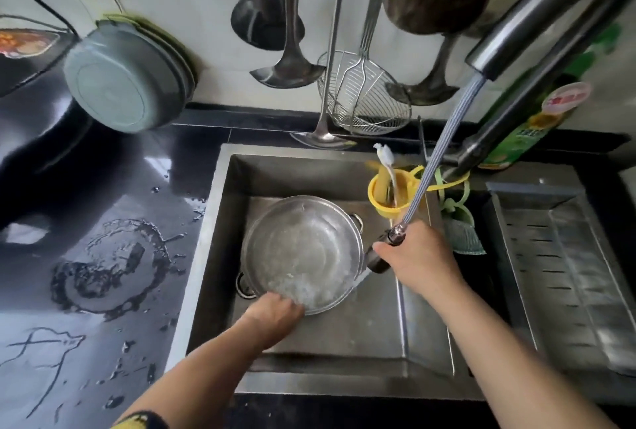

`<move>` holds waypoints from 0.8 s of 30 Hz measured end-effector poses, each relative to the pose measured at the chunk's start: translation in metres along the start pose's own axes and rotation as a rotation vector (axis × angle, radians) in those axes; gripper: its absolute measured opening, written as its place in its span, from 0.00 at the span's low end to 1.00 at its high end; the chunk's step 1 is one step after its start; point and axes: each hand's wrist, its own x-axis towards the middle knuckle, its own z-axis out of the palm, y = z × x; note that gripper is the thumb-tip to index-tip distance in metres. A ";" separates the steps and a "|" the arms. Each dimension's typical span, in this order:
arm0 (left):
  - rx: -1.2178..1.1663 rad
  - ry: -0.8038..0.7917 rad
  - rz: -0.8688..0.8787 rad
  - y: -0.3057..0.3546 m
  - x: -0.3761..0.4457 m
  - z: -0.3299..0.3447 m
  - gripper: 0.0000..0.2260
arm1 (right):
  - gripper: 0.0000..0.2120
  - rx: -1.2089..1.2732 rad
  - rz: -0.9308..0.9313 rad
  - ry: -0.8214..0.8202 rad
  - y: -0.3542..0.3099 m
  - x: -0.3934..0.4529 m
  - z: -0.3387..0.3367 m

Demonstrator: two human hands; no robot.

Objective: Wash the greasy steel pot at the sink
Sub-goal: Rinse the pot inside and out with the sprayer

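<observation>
The steel pot (303, 249) lies tilted in the steel sink (371, 325), its opening towards me, with water foaming at its lower inside edge. My left hand (275, 313) grips the pot's near rim. My right hand (418, 261) is closed around the pull-out spray head (380, 256), which hangs on a braided hose (444, 150) from the dark faucet (537, 26). A jet of water runs from the spray head into the pot's right side.
A yellow cup with brushes (389, 194) and a green scrubber (461, 232) sit at the sink's back right. A drain rack (564, 263) fills the right basin. Ladles and a wire skimmer (364, 95) hang on the wall. The black counter (103, 256) at left is wet.
</observation>
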 end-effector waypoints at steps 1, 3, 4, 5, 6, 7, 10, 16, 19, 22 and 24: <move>-0.006 0.011 0.003 0.001 -0.001 -0.006 0.14 | 0.17 -0.008 -0.002 0.008 -0.001 0.001 -0.003; -0.094 0.049 -0.019 0.005 -0.011 -0.025 0.14 | 0.13 -0.021 -0.001 0.018 -0.003 0.004 -0.010; -0.180 0.066 -0.058 0.007 -0.016 -0.035 0.14 | 0.12 -0.036 0.000 0.019 -0.003 0.006 -0.012; -0.280 0.098 -0.100 0.006 -0.022 -0.045 0.12 | 0.12 -0.052 0.001 0.024 -0.004 0.007 -0.016; -0.391 0.144 -0.140 0.002 -0.027 -0.055 0.09 | 0.11 -0.070 0.002 0.032 -0.003 0.009 -0.019; -0.519 0.209 -0.180 -0.004 -0.032 -0.063 0.05 | 0.12 -0.082 0.003 0.042 -0.003 0.010 -0.022; -1.156 0.396 -0.237 -0.025 -0.047 -0.080 0.05 | 0.16 -0.070 -0.003 0.047 0.000 0.010 -0.029; -2.212 0.420 -0.181 -0.002 -0.073 -0.103 0.08 | 0.14 0.046 0.013 -0.043 -0.011 0.019 -0.031; -2.217 0.358 -0.265 0.018 -0.063 -0.104 0.13 | 0.13 0.223 -0.026 -0.101 -0.028 0.025 -0.025; -2.192 0.309 -0.282 0.039 -0.052 -0.104 0.16 | 0.09 0.365 -0.075 -0.173 -0.046 0.030 -0.014; -2.188 0.296 -0.279 0.049 -0.046 -0.104 0.14 | 0.08 0.416 -0.103 -0.185 -0.057 0.032 -0.007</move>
